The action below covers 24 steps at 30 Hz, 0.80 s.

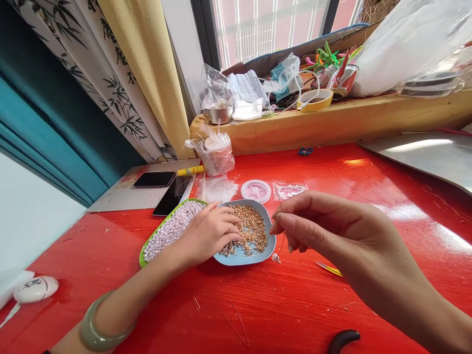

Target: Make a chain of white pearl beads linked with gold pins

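Well to the left of the left hand, a white rounded object (pixel 36 289) lies at the edge of the red table (pixel 177 300). A dull green bangle (pixel 90 327) circles the left forearm, and a dark phone (pixel 155 179) lies beyond that arm. Just left of the left hand, partly covered by its wrist, a green tray (pixel 141 258) holds a heap of pearly beads (pixel 169 231), round, glossy and pale lilac-white. The left hand (pixel 210 228) is palm down, its fingers slightly spread and curled down into the gold beads (pixel 256 228); whether the fingertips have closed on one cannot be told. These beads are small and shiny, loosely strewn under and to the right of the fingers, so that patches of the light blue tray (pixel 239 259) show through. Beyond that tray sits a pale pink spool (pixel 255 191). Between the hands, near the tray's right rim, a fine coppery wire (pixel 283 241) passes upright through the right hand's grip, with a small whitish bead cluster (pixel 276 257) at its lower end. The right hand (pixel 332 231) has thumb and fingertips pinched together on the wire. Below its wrist lies a yellow-handled tool (pixel 330 269), and nearer the wearer a black curved handle (pixel 342 340).
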Available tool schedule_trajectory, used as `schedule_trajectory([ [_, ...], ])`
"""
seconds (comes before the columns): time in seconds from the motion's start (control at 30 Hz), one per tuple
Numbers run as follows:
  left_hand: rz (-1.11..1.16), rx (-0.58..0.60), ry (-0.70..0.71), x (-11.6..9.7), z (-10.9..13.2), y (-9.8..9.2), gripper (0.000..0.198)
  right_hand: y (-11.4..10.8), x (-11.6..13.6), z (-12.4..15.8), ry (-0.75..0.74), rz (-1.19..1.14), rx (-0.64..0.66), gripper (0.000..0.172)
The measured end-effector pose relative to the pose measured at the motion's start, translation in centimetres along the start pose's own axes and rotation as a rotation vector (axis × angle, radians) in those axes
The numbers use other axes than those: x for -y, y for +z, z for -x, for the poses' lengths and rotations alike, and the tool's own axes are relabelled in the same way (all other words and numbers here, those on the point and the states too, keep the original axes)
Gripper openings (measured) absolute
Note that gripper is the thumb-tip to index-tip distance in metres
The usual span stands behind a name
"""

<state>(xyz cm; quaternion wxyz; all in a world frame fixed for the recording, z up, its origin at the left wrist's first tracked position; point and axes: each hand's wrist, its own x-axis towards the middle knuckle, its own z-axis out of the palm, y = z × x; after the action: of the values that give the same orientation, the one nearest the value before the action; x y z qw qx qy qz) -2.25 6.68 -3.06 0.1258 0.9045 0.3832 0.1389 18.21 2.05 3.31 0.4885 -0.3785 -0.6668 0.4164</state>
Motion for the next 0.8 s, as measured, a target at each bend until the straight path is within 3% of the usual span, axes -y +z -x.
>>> schedule_trajectory([
  [0.23,0.058,0.005,0.041,-0.5,-0.5,0.2,0.019,-0.4,0.6,-0.2,0.051,-0.078,-0.001,0.014],
  [0.4,0.069,-0.123,0.024,0.5,-0.4,0.8,0.016,-1.1,-0.3,0.1,0.147,-0.054,-0.060,0.009],
  [0.57,0.359,-0.185,-0.014,-0.6,-0.4,0.0,0.016,-2.3,-1.7,0.8,0.226,-0.035,-0.079,0.011],
  [0.67,0.705,-0.089,-0.225,-3.1,-0.5,-0.8,0.024,-2.5,-1.9,1.0,0.256,-0.098,-0.083,0.013],
  [0.8,1.030,0.078,-0.174,-6.1,-1.2,-1.0,0.029,-2.2,-1.4,0.8,0.244,-0.256,-0.013,0.016],
])
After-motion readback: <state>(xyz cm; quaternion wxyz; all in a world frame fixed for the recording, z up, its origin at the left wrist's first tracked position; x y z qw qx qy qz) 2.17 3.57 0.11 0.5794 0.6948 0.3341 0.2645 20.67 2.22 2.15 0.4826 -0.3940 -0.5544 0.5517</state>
